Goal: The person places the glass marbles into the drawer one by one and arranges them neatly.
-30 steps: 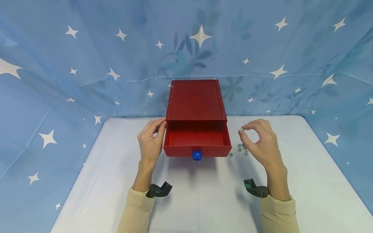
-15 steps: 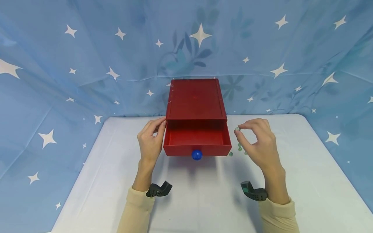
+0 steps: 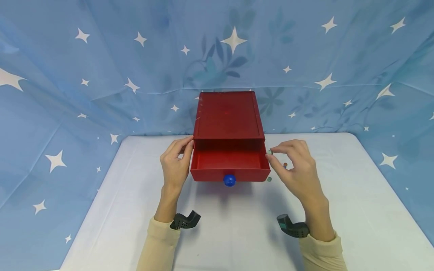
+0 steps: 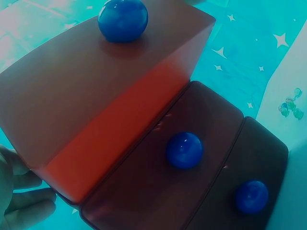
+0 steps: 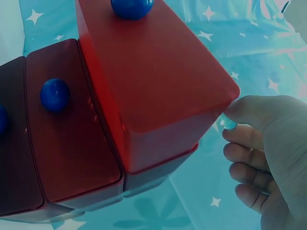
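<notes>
A red drawer cabinet (image 3: pixel 226 114) stands mid-table, its top drawer (image 3: pixel 210 175) pulled out and bare inside where it shows. My left hand (image 3: pixel 175 163) touches the cabinet's left side near the front edge, fingers fairly straight. Between thumb and index finger, my right hand (image 3: pixel 298 171) pinches a pale green glass marble (image 3: pixel 269 152) just outside the drawer's right wall. The right wrist view has this marble (image 5: pixel 229 123) partly hidden by the thumb, close to the drawer's corner.
Two lower drawers, with blue knobs (image 4: pixel 184 150), are pushed in. Loose marbles (image 4: pixel 291 106) lie on the white table (image 3: pixel 223 233) right of the cabinet; one green marble (image 3: pixel 269 179) sits near the drawer front. Behind hangs a blue star-patterned cloth (image 3: pixel 152 67).
My right hand has moved left with the marble, from above the loose marbles to the drawer's right side. The left hand and cabinet stay where they were.
</notes>
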The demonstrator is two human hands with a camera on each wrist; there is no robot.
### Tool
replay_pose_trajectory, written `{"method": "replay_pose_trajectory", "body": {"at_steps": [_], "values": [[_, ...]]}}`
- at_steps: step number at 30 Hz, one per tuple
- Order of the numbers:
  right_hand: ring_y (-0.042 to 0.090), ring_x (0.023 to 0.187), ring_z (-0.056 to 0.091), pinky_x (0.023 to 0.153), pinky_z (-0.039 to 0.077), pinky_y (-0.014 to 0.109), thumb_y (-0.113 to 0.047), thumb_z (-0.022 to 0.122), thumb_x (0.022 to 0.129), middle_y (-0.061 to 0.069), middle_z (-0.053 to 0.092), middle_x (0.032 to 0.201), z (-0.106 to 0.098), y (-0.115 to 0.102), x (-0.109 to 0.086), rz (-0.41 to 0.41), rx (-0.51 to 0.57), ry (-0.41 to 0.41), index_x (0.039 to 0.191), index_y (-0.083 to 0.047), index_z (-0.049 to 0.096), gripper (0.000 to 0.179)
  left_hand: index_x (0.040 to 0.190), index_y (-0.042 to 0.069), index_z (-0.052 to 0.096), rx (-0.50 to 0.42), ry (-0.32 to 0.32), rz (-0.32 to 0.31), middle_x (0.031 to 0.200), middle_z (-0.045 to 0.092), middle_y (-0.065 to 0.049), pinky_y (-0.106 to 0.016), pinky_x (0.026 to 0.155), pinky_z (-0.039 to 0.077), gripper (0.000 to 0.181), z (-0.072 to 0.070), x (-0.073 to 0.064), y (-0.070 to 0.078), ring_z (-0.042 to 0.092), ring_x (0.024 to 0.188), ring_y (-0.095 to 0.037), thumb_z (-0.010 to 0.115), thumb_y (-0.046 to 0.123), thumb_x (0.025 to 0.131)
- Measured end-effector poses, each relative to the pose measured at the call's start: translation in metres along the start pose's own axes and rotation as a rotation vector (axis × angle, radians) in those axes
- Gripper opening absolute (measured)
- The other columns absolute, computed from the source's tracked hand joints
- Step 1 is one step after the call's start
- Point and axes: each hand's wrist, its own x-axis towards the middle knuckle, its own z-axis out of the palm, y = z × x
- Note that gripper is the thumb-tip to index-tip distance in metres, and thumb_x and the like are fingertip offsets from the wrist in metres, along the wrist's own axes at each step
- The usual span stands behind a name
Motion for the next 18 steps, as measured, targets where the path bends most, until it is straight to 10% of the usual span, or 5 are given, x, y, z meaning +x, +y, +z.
{"method": "replay_pose_trajectory", "body": {"at_steps": [18], "values": [[0.026, 0.101, 0.056, 0.066, 0.043, 0.013, -0.006, 0.081, 0.076, 0.010, 0.067, 0.100, 0.0031, -0.0091, 0.0001, -0.002, -0.014, -0.050, 0.101, -0.003, 0.075, 0.026, 0.111, 0.006, 0.077, 0.011, -0.008, -0.001, 0.099, 0.077, -0.009, -0.013, 0.079, 0.056, 0.019, -0.0004, -0.0008, -0.0019, 0.073, 0.079, -0.021, 0.069, 0.009, 0.094]]}}
